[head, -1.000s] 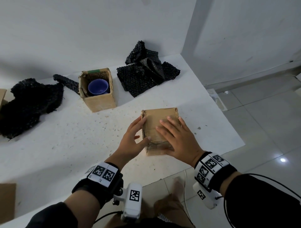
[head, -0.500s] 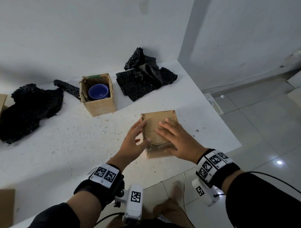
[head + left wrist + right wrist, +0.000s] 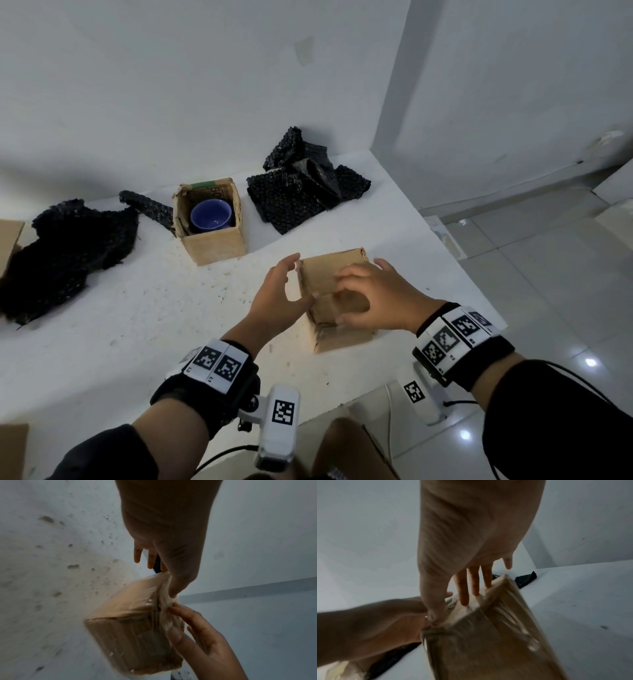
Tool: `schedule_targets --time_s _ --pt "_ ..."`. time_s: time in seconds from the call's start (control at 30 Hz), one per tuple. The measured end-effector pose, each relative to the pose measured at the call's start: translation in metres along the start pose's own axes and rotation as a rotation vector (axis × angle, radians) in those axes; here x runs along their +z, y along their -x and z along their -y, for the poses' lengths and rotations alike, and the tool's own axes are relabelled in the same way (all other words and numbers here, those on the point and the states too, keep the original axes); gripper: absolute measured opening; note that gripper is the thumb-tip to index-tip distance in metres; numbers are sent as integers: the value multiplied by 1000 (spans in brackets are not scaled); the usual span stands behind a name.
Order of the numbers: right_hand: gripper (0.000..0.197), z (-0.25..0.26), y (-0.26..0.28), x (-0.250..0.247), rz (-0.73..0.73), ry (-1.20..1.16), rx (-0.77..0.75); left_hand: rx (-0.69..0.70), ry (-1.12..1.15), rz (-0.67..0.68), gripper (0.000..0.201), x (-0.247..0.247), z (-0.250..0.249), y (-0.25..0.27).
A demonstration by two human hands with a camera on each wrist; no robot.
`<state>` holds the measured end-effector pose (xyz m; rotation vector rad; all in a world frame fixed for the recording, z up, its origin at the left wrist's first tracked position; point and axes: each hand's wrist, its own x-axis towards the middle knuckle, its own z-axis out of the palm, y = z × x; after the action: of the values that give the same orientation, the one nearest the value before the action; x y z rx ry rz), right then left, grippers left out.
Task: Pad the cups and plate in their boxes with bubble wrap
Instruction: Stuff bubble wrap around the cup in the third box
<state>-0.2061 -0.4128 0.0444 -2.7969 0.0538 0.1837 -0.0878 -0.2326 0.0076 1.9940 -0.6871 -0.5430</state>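
Observation:
A closed cardboard box (image 3: 329, 274) (image 3: 130, 635) (image 3: 488, 642) stands near the table's front right edge. My left hand (image 3: 277, 298) (image 3: 164, 547) is at its left side, thumb touching the top edge, fingers straight and off the box. My right hand (image 3: 376, 298) (image 3: 471, 534) arches over the top, fingertips on the lid, thumb on the near edge. Further back an open box (image 3: 212, 246) holds a blue cup (image 3: 210, 217). Black bubble wrap lies right of it (image 3: 301, 192), and another heap lies at the left (image 3: 68, 253). No plate is in view.
A strip of bubble wrap (image 3: 147, 209) lies left of the open box. Cardboard pieces show at the left edge (image 3: 10, 240) and lower left (image 3: 12, 448). The white table (image 3: 137, 325) ends just right of and in front of the closed box, with tiled floor (image 3: 548, 274) beyond.
My right hand has gone from lying flat on the lid to arching over it with the thumb on the near edge. My left fingers have lifted off the box's side; the thumb stays.

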Motion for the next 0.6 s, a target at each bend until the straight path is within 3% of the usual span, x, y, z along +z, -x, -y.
schedule_targets --time_s 0.1,0.3,0.47,0.6 --pt "36 2 -18 -23 -25 -142 15 11 -70 -22 63 -14 -17 -21" --pt "16 -14 -74 -66 -91 -354 77 38 -154 -6 57 -34 -49 -73" --pt "11 -42 -134 -100 -93 -415 125 28 -230 33 54 -48 -61 -128" --pt "23 -81 -191 -114 -70 -391 238 30 -345 2 52 -59 -66 -189"
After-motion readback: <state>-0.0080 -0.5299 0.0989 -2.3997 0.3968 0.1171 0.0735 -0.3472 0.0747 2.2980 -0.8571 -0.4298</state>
